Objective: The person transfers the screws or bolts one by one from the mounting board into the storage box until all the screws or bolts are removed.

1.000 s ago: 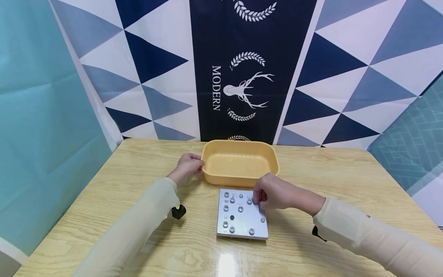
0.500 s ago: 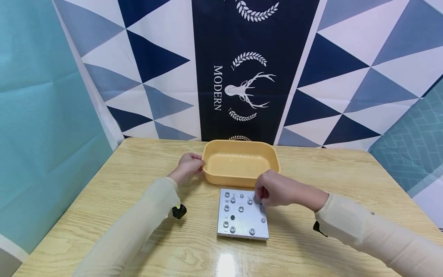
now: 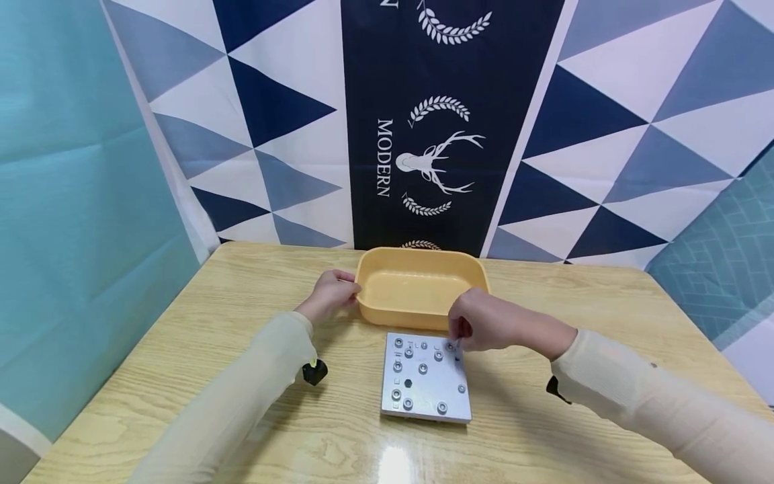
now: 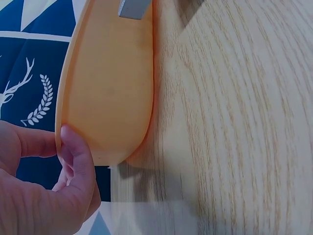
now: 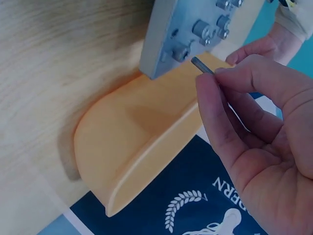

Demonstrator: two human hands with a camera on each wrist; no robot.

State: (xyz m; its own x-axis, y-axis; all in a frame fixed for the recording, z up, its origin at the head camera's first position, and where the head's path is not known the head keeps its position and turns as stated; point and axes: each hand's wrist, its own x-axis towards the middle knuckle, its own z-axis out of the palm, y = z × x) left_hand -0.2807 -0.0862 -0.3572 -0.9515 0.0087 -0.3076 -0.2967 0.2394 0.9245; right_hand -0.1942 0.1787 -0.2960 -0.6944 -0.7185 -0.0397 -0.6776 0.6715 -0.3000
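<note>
My left hand (image 3: 330, 294) pinches the left rim of a yellow-orange plastic bin (image 3: 417, 318) between thumb and fingers, as the left wrist view also shows. Just over the far right corner of a silver metal plate (image 3: 431, 390), my right hand (image 3: 486, 321) pinches a small screw (image 5: 201, 64) between thumb and index finger. The screw's threaded end sticks out past the fingertips; its head is hidden in the grip. Several socket-head bolts (image 5: 201, 29) stand in the plate, and a small bare hole (image 5: 174, 34) shows near its edge.
The bin stands behind the plate on a light wooden table (image 3: 242, 376), close to a patterned wall cloth (image 3: 290, 134). A teal cloth (image 3: 78, 202) hangs at the left. Dark wrist camera parts (image 3: 314, 372) stick out under the left sleeve.
My right hand has risen slightly off the plate's far right corner with the screw, so a bolt and a hole there show. My left hand stays on the bin's rim.
</note>
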